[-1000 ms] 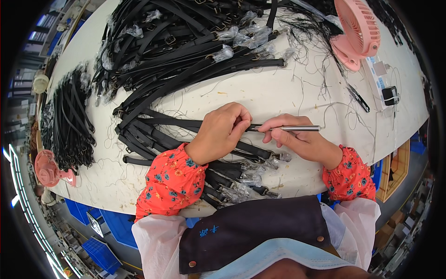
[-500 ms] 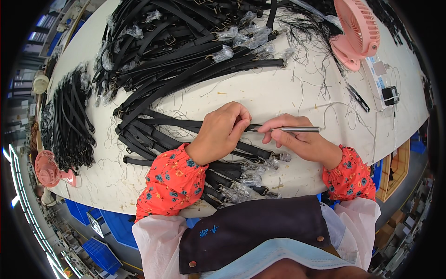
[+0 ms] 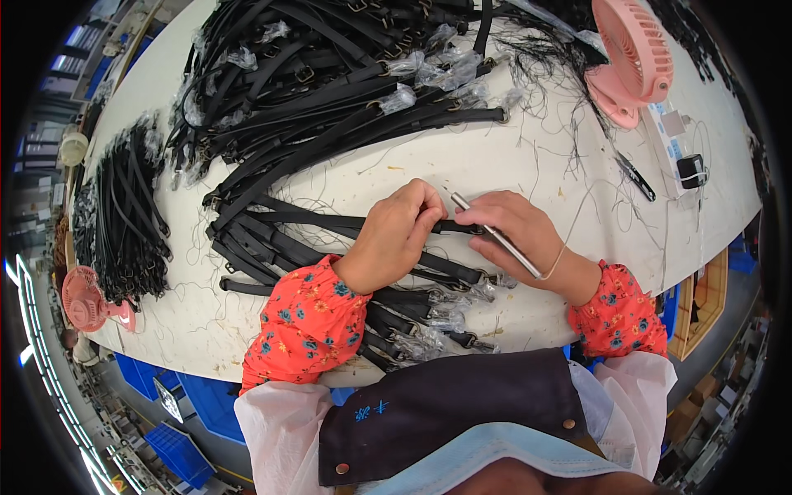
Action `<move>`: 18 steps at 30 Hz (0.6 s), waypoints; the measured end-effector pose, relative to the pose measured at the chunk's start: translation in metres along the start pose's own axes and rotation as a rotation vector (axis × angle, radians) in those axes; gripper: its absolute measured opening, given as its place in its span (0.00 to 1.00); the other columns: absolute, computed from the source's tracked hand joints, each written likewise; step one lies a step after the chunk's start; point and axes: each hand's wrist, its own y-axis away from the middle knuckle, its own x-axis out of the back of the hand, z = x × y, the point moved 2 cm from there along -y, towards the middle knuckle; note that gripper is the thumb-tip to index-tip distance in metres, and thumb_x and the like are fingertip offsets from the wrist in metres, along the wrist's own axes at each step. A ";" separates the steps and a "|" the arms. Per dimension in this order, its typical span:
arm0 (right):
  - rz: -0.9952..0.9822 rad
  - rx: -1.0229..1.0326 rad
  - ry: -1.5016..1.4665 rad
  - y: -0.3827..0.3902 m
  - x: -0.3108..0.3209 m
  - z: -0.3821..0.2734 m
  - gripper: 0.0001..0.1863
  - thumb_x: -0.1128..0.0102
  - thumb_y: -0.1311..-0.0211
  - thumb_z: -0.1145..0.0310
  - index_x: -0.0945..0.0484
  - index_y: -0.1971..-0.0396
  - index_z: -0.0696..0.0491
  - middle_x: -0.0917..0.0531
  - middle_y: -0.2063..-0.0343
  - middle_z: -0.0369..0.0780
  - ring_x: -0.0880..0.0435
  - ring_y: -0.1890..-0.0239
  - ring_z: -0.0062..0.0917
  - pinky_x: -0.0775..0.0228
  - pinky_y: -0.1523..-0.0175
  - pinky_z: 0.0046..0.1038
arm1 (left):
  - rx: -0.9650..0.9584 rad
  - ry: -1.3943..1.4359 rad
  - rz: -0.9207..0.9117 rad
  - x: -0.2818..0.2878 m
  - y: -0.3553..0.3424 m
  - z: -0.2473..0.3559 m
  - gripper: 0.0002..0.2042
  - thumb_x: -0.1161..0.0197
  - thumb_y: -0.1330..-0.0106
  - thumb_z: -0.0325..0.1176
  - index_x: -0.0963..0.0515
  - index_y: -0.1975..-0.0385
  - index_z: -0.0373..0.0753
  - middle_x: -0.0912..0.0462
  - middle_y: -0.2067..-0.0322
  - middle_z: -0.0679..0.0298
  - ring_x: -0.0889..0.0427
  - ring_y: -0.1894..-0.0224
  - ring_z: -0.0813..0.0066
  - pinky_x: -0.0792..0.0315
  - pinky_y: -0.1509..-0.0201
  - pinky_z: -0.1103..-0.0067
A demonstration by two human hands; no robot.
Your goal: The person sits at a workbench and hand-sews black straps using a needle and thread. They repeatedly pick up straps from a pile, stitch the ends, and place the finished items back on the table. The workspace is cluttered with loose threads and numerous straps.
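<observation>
My left hand [image 3: 394, 229] has its thumb and fingers pinched on a black strap [image 3: 326, 219], whose end shows beyond the fingertips. In my right hand [image 3: 528, 229] is a slim silver pen-shaped tool [image 3: 513, 252] with a thin cord at its back end. Its fine tip points up and away to the left, just above the strap and apart from it. The right fingers are wrapped round the barrel, close to the strap's end. More black straps [image 3: 450, 266] fan out under and beside my left hand, their buckles wrapped in clear plastic.
A large heap of black buckled straps [image 3: 330, 82] covers the far side. Another bundle [image 3: 128, 214] lies left. Pink fans stand far right [image 3: 631, 58] and left [image 3: 87, 299]. A black-handled cutter [image 3: 635, 176], power strip [image 3: 670, 144] and loose threads lie on the white table [image 3: 577, 239].
The silver tool has swung from nearly level, tip at the strap, to a slant with its tip raised off it. My right hand has turned with it; my left hand has hardly moved.
</observation>
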 end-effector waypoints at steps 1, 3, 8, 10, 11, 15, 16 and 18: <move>-0.012 0.003 0.014 0.001 -0.002 0.002 0.16 0.33 0.40 0.76 0.19 0.52 0.49 0.15 0.59 0.42 0.17 0.54 0.40 0.24 0.47 0.36 | -0.015 0.029 0.006 -0.001 0.000 -0.001 0.01 0.45 0.27 0.23 0.28 0.62 0.32 0.20 0.69 0.61 0.24 0.69 0.75 0.28 0.63 0.78; -0.037 0.007 0.041 0.004 -0.004 0.007 0.15 0.32 0.41 0.77 0.18 0.53 0.49 0.16 0.61 0.41 0.17 0.55 0.38 0.24 0.49 0.35 | -0.014 0.057 -0.012 -0.002 0.001 0.001 0.02 0.46 0.25 0.23 0.29 0.61 0.33 0.21 0.69 0.63 0.24 0.68 0.77 0.28 0.62 0.79; 0.014 0.047 0.030 0.005 0.000 0.011 0.16 0.32 0.44 0.81 0.18 0.57 0.50 0.17 0.63 0.40 0.17 0.58 0.37 0.23 0.55 0.33 | 0.079 0.198 0.069 0.004 0.003 -0.007 0.02 0.48 0.23 0.26 0.30 0.59 0.35 0.24 0.67 0.67 0.27 0.64 0.81 0.30 0.57 0.82; 0.033 0.066 0.054 0.004 0.001 0.011 0.16 0.33 0.44 0.82 0.19 0.57 0.50 0.17 0.63 0.40 0.17 0.59 0.36 0.23 0.56 0.33 | 0.026 0.226 0.183 0.015 0.001 -0.013 0.02 0.48 0.22 0.27 0.30 0.58 0.37 0.26 0.66 0.68 0.29 0.63 0.83 0.32 0.55 0.84; 0.040 0.072 0.067 0.004 0.001 0.012 0.16 0.33 0.44 0.82 0.19 0.57 0.50 0.17 0.63 0.41 0.17 0.59 0.37 0.23 0.56 0.33 | 0.000 0.227 0.331 0.024 0.000 -0.016 0.02 0.48 0.22 0.28 0.31 0.58 0.37 0.26 0.65 0.68 0.31 0.64 0.83 0.33 0.56 0.85; 0.032 0.075 0.099 0.004 0.002 0.011 0.16 0.33 0.45 0.82 0.19 0.57 0.50 0.18 0.63 0.41 0.18 0.59 0.37 0.23 0.56 0.33 | -0.047 0.404 0.829 0.067 -0.004 -0.024 0.04 0.46 0.22 0.29 0.29 0.59 0.37 0.24 0.64 0.65 0.30 0.66 0.82 0.32 0.58 0.85; 0.026 0.082 0.094 0.004 0.002 0.010 0.16 0.33 0.45 0.82 0.19 0.57 0.50 0.18 0.63 0.41 0.18 0.59 0.37 0.23 0.55 0.33 | -0.119 0.401 0.887 0.083 -0.002 -0.024 0.04 0.45 0.23 0.29 0.29 0.61 0.36 0.25 0.63 0.64 0.29 0.65 0.81 0.31 0.57 0.83; 0.017 0.087 0.092 0.005 0.002 0.010 0.17 0.33 0.45 0.82 0.19 0.57 0.50 0.18 0.63 0.41 0.18 0.59 0.37 0.23 0.55 0.33 | -0.237 0.406 1.010 0.112 -0.002 -0.016 0.05 0.44 0.24 0.28 0.29 0.63 0.35 0.25 0.64 0.64 0.29 0.66 0.80 0.31 0.56 0.82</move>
